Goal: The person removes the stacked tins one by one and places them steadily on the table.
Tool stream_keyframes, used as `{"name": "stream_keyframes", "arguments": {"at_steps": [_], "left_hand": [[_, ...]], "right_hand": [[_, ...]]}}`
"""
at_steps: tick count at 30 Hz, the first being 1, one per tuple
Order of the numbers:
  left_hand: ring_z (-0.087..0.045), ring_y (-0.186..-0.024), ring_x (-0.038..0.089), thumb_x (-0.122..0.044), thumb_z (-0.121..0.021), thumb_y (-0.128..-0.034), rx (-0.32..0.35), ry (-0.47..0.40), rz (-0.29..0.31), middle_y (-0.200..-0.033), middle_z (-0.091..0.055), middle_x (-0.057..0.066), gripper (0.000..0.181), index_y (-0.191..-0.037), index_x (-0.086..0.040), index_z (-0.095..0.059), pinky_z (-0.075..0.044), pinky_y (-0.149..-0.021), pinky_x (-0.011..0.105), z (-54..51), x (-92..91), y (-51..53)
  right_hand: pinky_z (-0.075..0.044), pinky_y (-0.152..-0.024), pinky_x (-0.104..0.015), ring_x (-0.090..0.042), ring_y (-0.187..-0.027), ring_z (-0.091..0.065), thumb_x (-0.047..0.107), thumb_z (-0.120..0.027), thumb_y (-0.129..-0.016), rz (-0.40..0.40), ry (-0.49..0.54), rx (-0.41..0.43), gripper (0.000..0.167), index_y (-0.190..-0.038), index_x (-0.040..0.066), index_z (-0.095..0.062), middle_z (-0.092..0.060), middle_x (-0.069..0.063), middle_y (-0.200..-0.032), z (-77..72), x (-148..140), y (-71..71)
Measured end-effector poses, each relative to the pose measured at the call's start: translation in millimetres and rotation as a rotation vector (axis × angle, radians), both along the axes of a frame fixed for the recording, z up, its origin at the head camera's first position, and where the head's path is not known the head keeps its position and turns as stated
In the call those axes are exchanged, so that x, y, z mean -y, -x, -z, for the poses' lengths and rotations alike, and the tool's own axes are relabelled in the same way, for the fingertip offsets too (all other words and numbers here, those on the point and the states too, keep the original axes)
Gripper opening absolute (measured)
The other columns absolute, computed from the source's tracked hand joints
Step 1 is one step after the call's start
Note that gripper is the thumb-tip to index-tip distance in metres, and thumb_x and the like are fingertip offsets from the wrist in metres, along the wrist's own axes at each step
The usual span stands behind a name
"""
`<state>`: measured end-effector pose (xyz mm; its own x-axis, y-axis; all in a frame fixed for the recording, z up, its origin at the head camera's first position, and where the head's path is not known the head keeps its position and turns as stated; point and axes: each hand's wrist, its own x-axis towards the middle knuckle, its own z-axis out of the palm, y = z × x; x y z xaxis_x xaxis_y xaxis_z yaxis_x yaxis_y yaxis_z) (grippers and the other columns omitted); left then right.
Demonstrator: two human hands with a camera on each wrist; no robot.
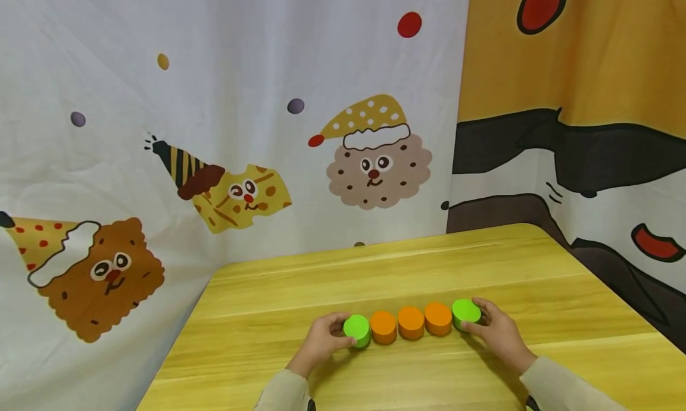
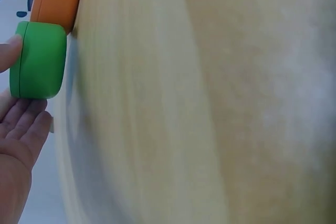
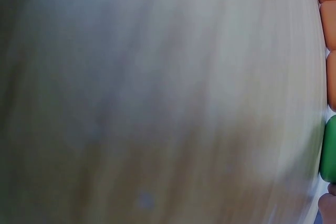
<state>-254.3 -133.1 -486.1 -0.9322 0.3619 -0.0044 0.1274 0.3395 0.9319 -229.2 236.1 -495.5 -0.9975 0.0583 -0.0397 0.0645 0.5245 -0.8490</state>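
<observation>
Several short round blocks form a row on the table: a green one at each end and three orange ones between. My left hand pinches the left green cylinder between thumb and fingers; the left wrist view shows the thumb on this green cylinder. The right green cylinder is held by my right hand, thumb in front and fingers behind. Between them sit the left orange cylinder, the middle orange cylinder and the right orange cylinder. Only a sliver of the right hand shows in the right wrist view.
The wood-grain table spreads around the row, its far edge meeting a white curtain with cartoon prints. An orange and black patterned cloth hangs along the right side.
</observation>
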Motion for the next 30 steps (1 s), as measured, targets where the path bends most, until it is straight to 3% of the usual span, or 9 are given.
{"name": "stream_keyframes", "arguments": {"at_steps": [12,21,30], "left_hand": [[-0.056,-0.111,0.034,-0.002,-0.075,-0.0746,0.021,-0.002,-0.014,-0.120,-0.057,0.023,0.058,-0.126,0.009,-0.050,-0.050,-0.091,0.038,3.4,0.4,-1.8],[-0.056,-0.110,0.034,-0.002,-0.074,-0.0755,0.010,-0.033,-0.021,-0.121,-0.056,0.023,0.059,-0.127,0.009,-0.048,-0.049,-0.093,0.040,9.1,3.3,-3.1],[-0.049,-0.117,0.040,-0.006,-0.077,-0.0745,-0.002,-0.034,-0.032,-0.128,-0.046,0.027,0.088,-0.145,-0.004,-0.025,-0.042,-0.099,0.049,4.4,3.3,-4.7]], "right_hand": [[-0.041,-0.098,-0.050,-0.046,-0.126,-0.036,0.027,-0.069,-0.084,-0.008,0.021,-0.001,0.077,-0.139,-0.008,-0.029,-0.031,-0.032,-0.140,1.0,0.7,-1.7],[-0.043,-0.096,-0.050,-0.047,-0.123,-0.039,0.031,-0.070,-0.083,-0.008,-0.021,-0.020,0.079,-0.138,-0.009,-0.031,-0.034,-0.034,-0.138,0.9,3.4,-2.7],[-0.040,-0.095,-0.058,-0.051,-0.122,-0.037,0.041,-0.069,-0.082,0.010,-0.071,-0.004,0.088,-0.142,-0.004,-0.023,-0.027,-0.037,-0.140,-5.1,2.9,-3.5]]}}
